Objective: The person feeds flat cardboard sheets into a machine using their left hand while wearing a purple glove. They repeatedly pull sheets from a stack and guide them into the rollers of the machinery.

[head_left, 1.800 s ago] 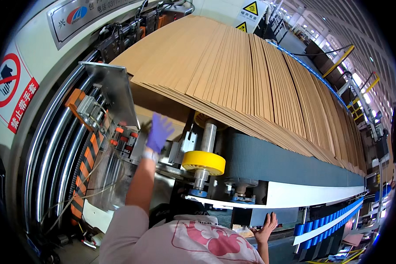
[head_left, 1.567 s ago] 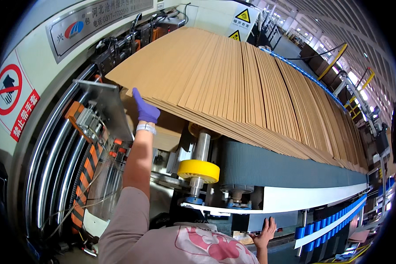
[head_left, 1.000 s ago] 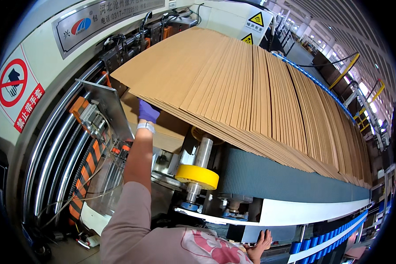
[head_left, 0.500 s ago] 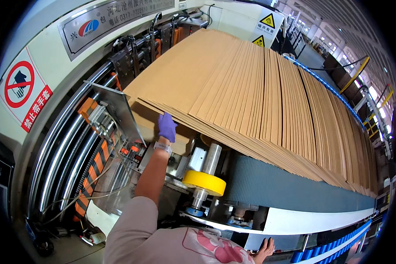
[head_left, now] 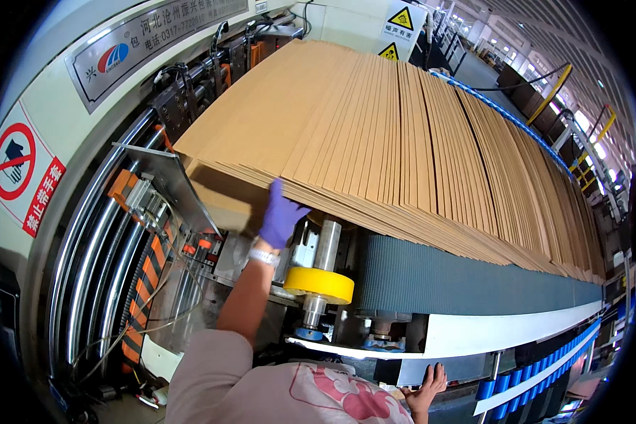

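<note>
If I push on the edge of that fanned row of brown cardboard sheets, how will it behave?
The brown cardboard sheets look stiff singly, lying flat and straight. Overlapped like shingles, they would probably slide over each other rather than move together. The long row likely feels heavy to the purple-gloved left hand at its edge.

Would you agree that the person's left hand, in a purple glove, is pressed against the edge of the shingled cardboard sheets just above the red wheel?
Not quite: the wheel is yellow, not red. The head view shows the left hand in its purple glove against the near edge of the shingled cardboard sheets, just above that yellow wheel.
</note>
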Tool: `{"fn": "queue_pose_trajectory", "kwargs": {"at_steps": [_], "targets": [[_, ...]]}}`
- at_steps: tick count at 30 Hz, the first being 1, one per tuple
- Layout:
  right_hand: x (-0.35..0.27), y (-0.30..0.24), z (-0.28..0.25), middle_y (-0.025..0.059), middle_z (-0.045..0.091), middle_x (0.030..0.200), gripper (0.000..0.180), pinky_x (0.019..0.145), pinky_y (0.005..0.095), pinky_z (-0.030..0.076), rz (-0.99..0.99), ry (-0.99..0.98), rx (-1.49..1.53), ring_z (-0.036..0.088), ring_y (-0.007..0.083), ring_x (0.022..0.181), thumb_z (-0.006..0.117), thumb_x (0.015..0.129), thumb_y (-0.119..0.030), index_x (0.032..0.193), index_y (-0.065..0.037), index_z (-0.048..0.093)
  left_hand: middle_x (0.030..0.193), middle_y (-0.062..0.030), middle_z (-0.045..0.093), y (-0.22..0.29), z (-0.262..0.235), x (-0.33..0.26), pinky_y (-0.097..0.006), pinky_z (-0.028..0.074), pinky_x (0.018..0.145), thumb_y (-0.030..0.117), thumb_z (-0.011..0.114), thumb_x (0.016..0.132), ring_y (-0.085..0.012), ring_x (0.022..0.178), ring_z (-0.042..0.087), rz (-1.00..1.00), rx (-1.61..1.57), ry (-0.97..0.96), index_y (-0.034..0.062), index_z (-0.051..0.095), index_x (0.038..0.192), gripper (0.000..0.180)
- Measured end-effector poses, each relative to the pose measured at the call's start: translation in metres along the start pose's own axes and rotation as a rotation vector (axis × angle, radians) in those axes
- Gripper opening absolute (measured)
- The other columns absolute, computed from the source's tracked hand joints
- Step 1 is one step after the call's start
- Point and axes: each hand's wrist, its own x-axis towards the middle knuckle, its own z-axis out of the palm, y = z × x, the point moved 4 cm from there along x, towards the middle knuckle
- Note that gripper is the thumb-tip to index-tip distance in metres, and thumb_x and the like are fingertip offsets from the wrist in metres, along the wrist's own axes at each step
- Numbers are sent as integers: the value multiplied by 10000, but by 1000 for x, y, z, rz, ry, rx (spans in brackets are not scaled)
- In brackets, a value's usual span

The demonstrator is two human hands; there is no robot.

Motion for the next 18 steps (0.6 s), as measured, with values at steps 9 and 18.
{"fn": "queue_pose_trajectory", "kwargs": {"at_steps": [9,18], "targets": [[0,-3,-6,201,286,1430,1031,1073,569,109,17,-21,-21,216,408,1334,810,483,-332,1355,-68,327,1443,-66,287,-12,17,16,-486,419,966,383,477,946,-276,1272,377,-170,-348,213,99,258,1425,599],[2,-2,-5,203,283,1432,1042,1082,556,105,11,-17,-15,213,399,1341,813,466,-320,1356,-73,331,1471,-92,246,11,-26,34,-541,365,980,415,560,887,-318,1316,289,-139,-203,345,61,160,1445,773]]}}
